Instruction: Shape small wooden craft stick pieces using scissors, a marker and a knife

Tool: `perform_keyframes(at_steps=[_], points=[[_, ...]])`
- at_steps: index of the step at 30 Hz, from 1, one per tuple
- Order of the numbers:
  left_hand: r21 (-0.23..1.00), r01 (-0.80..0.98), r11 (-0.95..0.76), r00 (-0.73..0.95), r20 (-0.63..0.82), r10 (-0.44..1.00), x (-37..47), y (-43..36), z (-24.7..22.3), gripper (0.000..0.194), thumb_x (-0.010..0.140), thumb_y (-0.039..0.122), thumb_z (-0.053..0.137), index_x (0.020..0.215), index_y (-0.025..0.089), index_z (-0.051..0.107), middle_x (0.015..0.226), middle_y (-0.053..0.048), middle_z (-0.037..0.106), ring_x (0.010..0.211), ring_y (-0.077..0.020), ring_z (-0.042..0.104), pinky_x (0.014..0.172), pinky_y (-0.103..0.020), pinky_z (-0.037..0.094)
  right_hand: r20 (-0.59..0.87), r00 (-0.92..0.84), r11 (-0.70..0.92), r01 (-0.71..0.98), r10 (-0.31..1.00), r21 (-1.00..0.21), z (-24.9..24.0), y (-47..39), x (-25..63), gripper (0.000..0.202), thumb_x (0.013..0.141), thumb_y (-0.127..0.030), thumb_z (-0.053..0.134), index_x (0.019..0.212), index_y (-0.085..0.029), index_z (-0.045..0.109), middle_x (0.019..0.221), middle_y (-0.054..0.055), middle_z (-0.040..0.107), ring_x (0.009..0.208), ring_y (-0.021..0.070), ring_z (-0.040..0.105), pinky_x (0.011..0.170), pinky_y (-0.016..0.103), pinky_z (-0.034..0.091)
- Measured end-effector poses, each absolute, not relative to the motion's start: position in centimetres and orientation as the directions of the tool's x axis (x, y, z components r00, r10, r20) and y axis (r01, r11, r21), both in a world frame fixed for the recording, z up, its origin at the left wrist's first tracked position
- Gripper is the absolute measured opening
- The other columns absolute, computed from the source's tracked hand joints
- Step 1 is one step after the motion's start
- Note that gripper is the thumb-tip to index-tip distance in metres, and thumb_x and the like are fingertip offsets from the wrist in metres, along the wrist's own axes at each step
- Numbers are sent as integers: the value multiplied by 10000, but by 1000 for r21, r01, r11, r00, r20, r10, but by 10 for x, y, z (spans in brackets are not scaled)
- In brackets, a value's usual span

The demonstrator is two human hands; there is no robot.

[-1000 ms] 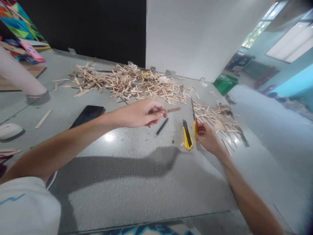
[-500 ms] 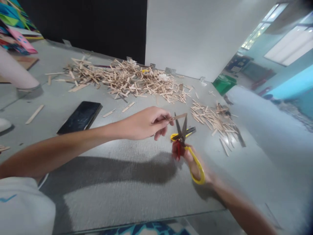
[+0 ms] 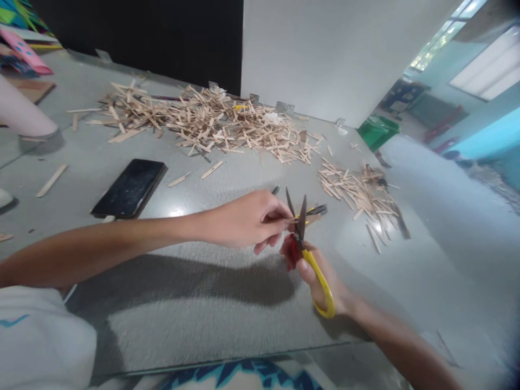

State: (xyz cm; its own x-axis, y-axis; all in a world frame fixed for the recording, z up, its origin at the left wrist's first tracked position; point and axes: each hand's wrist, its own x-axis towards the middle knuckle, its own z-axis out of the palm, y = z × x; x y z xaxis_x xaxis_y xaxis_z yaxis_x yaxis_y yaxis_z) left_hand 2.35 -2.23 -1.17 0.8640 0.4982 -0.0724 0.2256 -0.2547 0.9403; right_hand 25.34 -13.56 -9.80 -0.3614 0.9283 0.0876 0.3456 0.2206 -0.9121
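Gripping scissors (image 3: 299, 237) partly hiding an apparent knife (image 3: 319, 209), right hand (image 3: 326, 271) sits near a stick (image 3: 313, 219) left hand (image 3: 257, 218) pinches.

Two hands: one left hand (image 3: 254, 219) with one craft stick (image 3: 313, 219), one right hand (image 3: 327, 279) with one pair of scissors (image 3: 299, 238), which has two blades and two handle loops, one red, one yellow. One utility knife (image 3: 319, 209) lies behind the blades. Toward the left edge of the table (image 3: 195, 330) are one smartphone (image 3: 129, 188) and one whole loose stick (image 3: 52, 181); two short stick pieces (image 3: 212, 170) lie right of the phone. Two heaps of sticks, too tangled to count: one large heap (image 3: 211, 119) along the far edge, one smaller heap (image 3: 357, 189) near the right edge. Two panels, one black panel (image 3: 154, 38), one white panel (image 3: 325, 54), and one green bin (image 3: 377, 134).
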Motion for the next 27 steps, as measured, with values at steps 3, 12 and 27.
perform_keyframes(at_steps=[3,12,27], points=[[939,217,-265,865,-59,499,24,-23,-11,230,1070,229,580,930,153,746,689,11,675,480,-84,605,503,-191,439,76,-350,208,357,934,-911,-99,-135,253,586,1068,-796,437,1002,-242,617,937,50,573,802,228,526,721,374,460],[947,178,-267,876,-29,482,25,-25,-15,260,1071,195,558,926,127,763,651,26,637,457,-62,575,473,-161,422,25,-275,127,359,961,-925,-103,-137,252,600,1088,-768,453,894,-220,602,810,20,565,717,188,491,671,341,391],[958,174,-229,858,-33,513,27,-23,-17,281,1118,310,553,974,132,715,709,-9,724,485,-78,640,476,-159,446,-31,-286,41,242,958,-969,-101,-139,251,562,1119,-697,464,829,-225,559,721,1,533,638,163,505,610,318,433]])
